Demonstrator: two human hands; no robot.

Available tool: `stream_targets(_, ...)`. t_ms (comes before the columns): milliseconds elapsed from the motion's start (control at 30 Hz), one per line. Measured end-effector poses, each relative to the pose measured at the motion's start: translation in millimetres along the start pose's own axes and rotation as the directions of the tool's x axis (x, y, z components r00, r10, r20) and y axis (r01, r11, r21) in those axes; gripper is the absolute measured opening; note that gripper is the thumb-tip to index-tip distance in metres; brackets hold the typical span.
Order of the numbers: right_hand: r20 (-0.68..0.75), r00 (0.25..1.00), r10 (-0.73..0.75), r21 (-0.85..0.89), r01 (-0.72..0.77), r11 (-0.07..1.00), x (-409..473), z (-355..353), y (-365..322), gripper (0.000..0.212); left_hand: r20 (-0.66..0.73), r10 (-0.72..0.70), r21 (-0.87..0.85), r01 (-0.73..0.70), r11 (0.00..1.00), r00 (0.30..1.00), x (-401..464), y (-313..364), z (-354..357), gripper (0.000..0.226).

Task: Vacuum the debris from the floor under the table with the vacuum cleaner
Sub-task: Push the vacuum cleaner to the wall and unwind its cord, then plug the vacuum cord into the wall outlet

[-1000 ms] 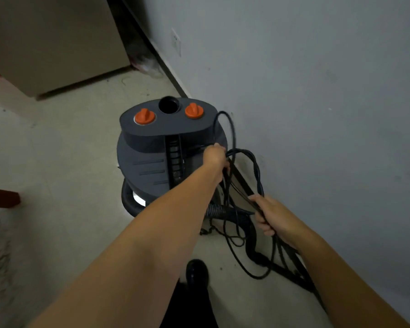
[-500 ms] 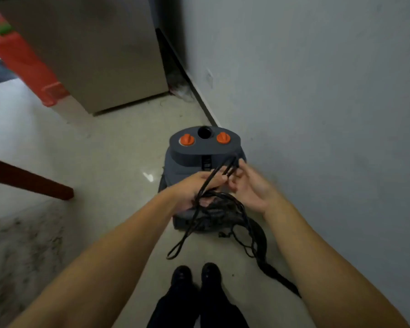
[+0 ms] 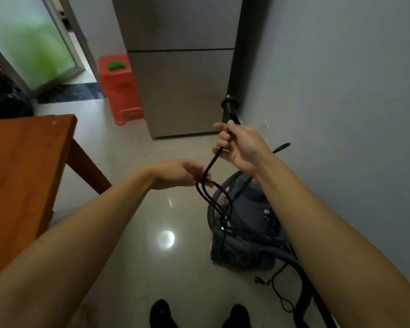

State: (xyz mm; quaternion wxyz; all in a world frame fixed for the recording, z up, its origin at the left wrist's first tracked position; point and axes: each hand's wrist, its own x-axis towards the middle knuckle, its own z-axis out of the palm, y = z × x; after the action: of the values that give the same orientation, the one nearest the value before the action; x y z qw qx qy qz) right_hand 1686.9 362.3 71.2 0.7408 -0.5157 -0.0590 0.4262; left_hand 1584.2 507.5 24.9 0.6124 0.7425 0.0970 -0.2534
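Lifted higher now, with the cord pulled up off the vacuum. At left, wooden surface [image 3: 21, 166]. Then left hand [image 3: 175, 174] pinching cord [image 3: 208, 183] loops, right hand [image 3: 239, 145] wrapped around the plug end. Vacuum cleaner [image 3: 246, 223] sitting on the floor by the wall. Not plugged in yet; no cleaning started.

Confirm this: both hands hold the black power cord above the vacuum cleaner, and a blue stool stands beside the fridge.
Wrong on one point: the stool is red, not blue, as the head view shows. The left hand and right hand do hold the power cord above the vacuum cleaner, beside the fridge.
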Motion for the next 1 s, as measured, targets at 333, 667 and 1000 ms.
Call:
stream_targets(333,0.009,0.974,-0.227,-0.158,0.226,0.961,48,85,-7,0.027,-0.481,0.185,0.145,-0.13,0.981,0.857,-15,-12,-67,0.01)
stream_targets(667,0.006,0.963,-0.269,-0.103,0.268,0.958,127,77,-61,0.033,-0.47,0.48,0.61,-0.121,0.783,0.74,60,38,-137,0.016)
stream_targets(1000,-0.289,0.952,-0.097,0.148,0.144,0.978,279,32,-97,0.021,-0.167,0.277,0.702,-0.083,0.707,0.946,182,68,-228,0.019)
